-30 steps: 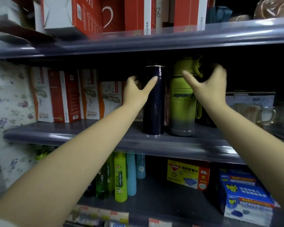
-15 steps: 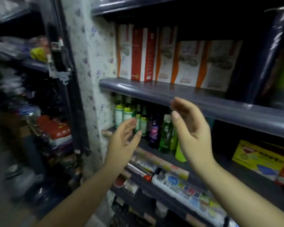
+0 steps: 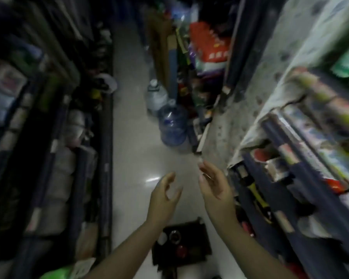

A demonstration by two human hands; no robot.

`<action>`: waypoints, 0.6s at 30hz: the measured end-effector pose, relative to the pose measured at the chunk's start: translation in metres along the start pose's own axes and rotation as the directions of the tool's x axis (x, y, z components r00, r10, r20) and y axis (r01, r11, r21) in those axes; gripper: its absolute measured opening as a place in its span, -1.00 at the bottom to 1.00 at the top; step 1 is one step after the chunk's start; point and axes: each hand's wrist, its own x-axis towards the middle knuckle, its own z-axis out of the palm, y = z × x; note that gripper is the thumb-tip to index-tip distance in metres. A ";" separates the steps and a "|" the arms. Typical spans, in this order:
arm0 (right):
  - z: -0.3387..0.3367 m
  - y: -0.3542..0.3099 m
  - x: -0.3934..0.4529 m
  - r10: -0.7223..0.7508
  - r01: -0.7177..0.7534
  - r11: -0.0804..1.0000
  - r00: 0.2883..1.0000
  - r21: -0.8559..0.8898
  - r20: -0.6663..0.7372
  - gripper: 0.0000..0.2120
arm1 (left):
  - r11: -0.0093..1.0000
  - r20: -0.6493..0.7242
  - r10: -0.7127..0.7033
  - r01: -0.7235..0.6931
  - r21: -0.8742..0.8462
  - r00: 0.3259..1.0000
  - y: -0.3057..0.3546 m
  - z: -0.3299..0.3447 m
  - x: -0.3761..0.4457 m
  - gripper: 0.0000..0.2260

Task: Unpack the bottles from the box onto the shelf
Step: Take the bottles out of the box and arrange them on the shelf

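An open cardboard box (image 3: 204, 236) sits on the floor between my forearms, low in the view. Inside it I see round bottle tops, one pale (image 3: 162, 237), one dark (image 3: 174, 235) and one red (image 3: 181, 251). My left hand (image 3: 163, 195) hovers above the floor with loosely curled fingers and holds nothing. My right hand (image 3: 214, 184) is beside it, fingers straight, palm turned left, also holding nothing. Both hands are well above the box. The shelf unit (image 3: 302, 178) runs along the right, blurred.
A narrow shiny floor aisle (image 3: 133, 150) runs ahead. Two big water jugs (image 3: 172, 125) stand at the right side of it. Stocked shelves (image 3: 48, 137) line the left. Red packs (image 3: 210, 45) are piled further back on the right.
My view has swung from the shelf down to the aisle floor. Both hands left the dark and green bottles on the shelf and now hang free above the box.
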 end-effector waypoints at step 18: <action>0.039 0.389 -0.064 0.578 -0.538 0.813 0.792 -0.225 0.196 -0.63 | 0.878 0.053 -0.442 0.420 0.228 0.896 -0.368 0.094 -0.033 -0.56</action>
